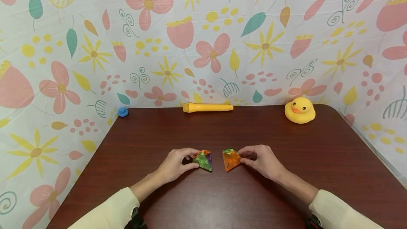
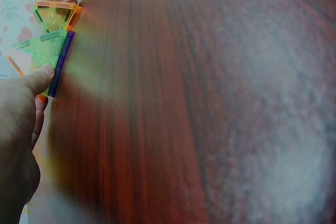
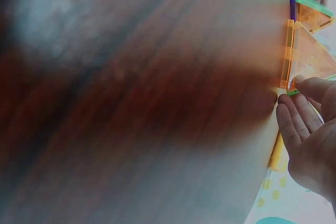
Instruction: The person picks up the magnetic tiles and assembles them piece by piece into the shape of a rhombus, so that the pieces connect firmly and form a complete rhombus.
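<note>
In the head view my left hand (image 1: 174, 164) pinches a small group of joined translucent triangular magnetic tiles (image 1: 202, 162), green in front with orange and purple sides. My right hand (image 1: 266, 162) pinches a second group of triangular magnetic tiles (image 1: 231, 160), mostly orange with a green one. A narrow gap separates the two groups above the table. From the left wrist view, my left thumb lies on the green tile (image 2: 44, 51), and a purple edge runs down beside it. The right wrist view shows my right thumb and fingertips at the lower end of an orange tile (image 3: 310, 53).
A dark wood-grain table (image 1: 216, 200) lies beneath both hands. Along its back edge are a small blue duck (image 1: 122, 112), a yellow microphone-shaped stick (image 1: 208, 107) and a larger yellow duck (image 1: 300, 110). Behind them hangs a flower-patterned cloth (image 1: 203, 20).
</note>
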A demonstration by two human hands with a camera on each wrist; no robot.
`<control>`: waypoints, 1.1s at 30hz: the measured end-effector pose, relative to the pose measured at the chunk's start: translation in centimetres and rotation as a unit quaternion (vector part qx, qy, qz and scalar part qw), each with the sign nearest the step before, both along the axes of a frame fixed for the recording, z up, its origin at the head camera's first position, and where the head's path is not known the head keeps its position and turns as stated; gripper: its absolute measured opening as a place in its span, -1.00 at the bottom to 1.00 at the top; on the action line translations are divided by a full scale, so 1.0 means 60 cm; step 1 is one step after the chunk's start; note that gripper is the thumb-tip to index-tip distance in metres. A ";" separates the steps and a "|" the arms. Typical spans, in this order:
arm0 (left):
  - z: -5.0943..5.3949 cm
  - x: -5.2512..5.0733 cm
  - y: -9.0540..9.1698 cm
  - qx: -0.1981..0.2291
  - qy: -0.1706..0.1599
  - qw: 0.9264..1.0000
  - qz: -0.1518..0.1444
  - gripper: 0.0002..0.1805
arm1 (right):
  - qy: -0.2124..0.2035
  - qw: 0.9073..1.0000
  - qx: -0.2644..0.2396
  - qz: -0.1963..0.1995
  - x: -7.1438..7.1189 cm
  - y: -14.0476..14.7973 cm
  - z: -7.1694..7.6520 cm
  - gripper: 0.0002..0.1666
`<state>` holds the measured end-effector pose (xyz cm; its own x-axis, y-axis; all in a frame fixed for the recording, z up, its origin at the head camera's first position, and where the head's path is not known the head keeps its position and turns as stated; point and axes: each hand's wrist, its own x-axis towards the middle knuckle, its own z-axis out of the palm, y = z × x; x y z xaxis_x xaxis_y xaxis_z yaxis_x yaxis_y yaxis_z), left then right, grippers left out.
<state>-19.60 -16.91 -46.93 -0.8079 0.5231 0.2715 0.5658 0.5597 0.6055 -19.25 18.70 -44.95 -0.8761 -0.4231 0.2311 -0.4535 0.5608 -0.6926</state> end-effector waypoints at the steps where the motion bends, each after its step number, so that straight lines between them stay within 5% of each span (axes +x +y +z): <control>1: 0.000 0.000 0.001 -0.001 0.000 1.000 0.001 -0.54 | 0.000 1.000 0.000 0.000 0.000 -0.001 0.000 -0.69; 33: -0.002 0.000 0.039 -0.002 0.004 1.000 -0.006 -0.55 | 0.004 1.000 -0.011 0.012 0.001 -0.032 -0.007 -0.73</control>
